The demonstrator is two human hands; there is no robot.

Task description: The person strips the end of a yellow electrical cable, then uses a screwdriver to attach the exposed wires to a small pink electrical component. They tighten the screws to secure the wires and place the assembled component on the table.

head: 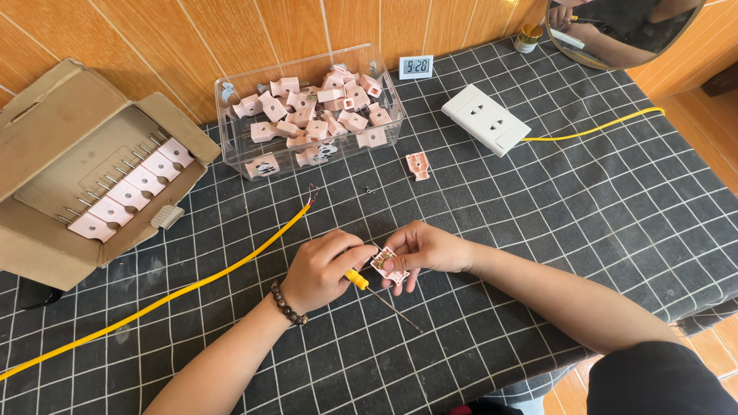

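**A:** Head camera, looking down on a counter (584,200) covered with a dark cloth marked in white squares. What are the hands doing?

**B:** The left hand (319,270) is curled closed around a small screwdriver with a yellow handle (355,279); its thin metal shaft (393,307) lies slanted toward the person, with its tip low over the cloth. A dark bead bracelet (287,304) sits on that wrist. The right hand (427,250) pinches a small pink plug piece (387,265) between thumb and fingers, its open face with metal parts turned up. The two hands nearly touch at the middle of the counter.

**A:** What lies around them?

**B:** A yellow cable (192,284) runs from the lower left edge up to a bared end just beyond the left hand. Farther back stands a clear plastic bin (234,146) filled with many more pink pieces. One loose pink piece (417,165) lies on the cloth beside the bin, with a tiny screw (367,188) near it.

**A:** And at the edges?

**B:** On the left, an open cardboard box (46,131) holds a row of finished pink plugs (131,192) with metal prongs. At the back right, a white socket block (486,119) has its own yellow cord (592,129). A small digital clock (416,67) leans against the wooden wall, and a round mirror (623,34) sits in the far corner.
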